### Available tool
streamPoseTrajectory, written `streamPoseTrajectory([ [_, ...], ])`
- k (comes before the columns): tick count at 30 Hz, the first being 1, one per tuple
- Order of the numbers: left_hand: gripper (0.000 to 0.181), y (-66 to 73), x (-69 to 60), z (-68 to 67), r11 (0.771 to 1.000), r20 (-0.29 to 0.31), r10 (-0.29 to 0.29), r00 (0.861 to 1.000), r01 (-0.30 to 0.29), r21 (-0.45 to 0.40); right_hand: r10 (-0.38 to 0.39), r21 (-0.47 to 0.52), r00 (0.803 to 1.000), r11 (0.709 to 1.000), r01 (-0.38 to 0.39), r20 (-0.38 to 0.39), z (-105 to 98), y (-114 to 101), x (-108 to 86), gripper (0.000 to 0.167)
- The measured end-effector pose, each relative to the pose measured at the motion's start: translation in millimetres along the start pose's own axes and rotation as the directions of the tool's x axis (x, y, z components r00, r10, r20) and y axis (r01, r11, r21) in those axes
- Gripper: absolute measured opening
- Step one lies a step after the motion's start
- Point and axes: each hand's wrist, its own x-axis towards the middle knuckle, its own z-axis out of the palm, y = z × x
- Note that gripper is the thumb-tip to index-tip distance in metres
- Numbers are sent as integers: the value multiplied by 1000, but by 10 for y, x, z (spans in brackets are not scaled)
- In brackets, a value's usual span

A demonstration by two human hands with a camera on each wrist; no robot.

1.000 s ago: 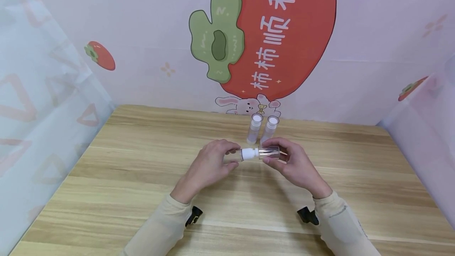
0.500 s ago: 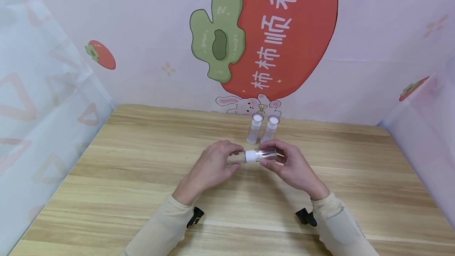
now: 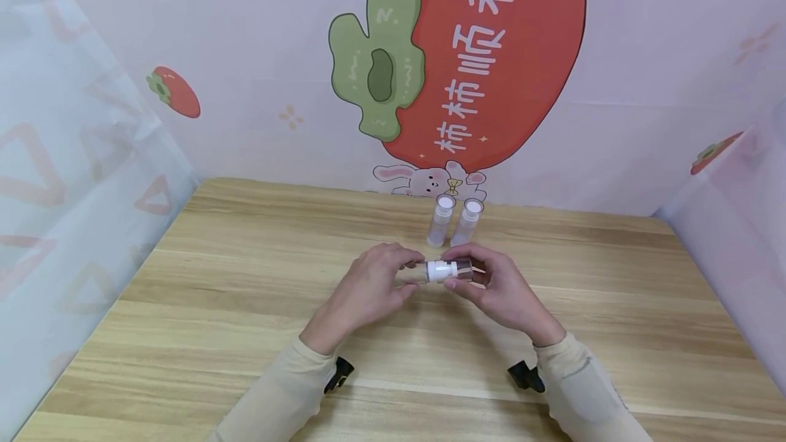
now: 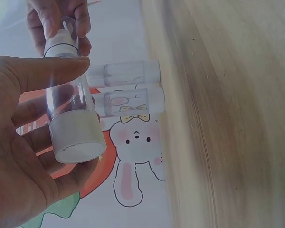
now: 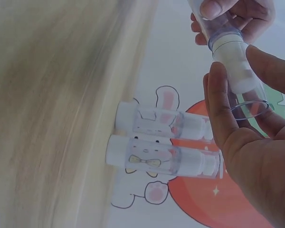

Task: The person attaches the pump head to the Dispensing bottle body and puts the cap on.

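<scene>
A clear pump bottle [image 4: 78, 135] with a white base lies sideways above the table, held between both hands. My left hand [image 3: 374, 285] grips its body, thumb on one side and fingers round the other. My right hand [image 3: 491, 285] pinches the clear cap [image 5: 249, 108], which surrounds the white pump head [image 5: 233, 61]. In the right wrist view, the pump head reaches well into the cap, whose closed end extends beyond it. Behind the hands, two similar capped bottles stand upright: a left one [image 3: 440, 224] and a right one [image 3: 467, 222].
The wood-grain table [image 3: 245, 305] runs back to a printed wall sheet [image 3: 258, 33] with a big persimmon drawing [image 3: 540, 39]. Sheets also rise at both sides. Black wrist mounts [image 3: 339, 375] sit at the sleeves.
The right hand has moved slightly left and the cap has slid further over the white pump head. The left hand has shifted a little right with the bottle. The standing bottles stay put.
</scene>
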Motion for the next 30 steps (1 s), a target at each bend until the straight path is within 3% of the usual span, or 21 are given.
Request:
streamPoseTrajectory([
  [10,33,11,3,36,1000,11,18,1000,-18,15,9,-53,1000,999,-9,-4,44,18,-4,33],
  [23,33,43,-11,54,1000,-40,-12,999,12,-17,-2,-39,998,999,0,-57,48,19,2,32],
  [30,34,40,-11,48,1000,-46,6,999,-6,-8,0,-9,997,1000,0,-79,48,31,4,31],
])
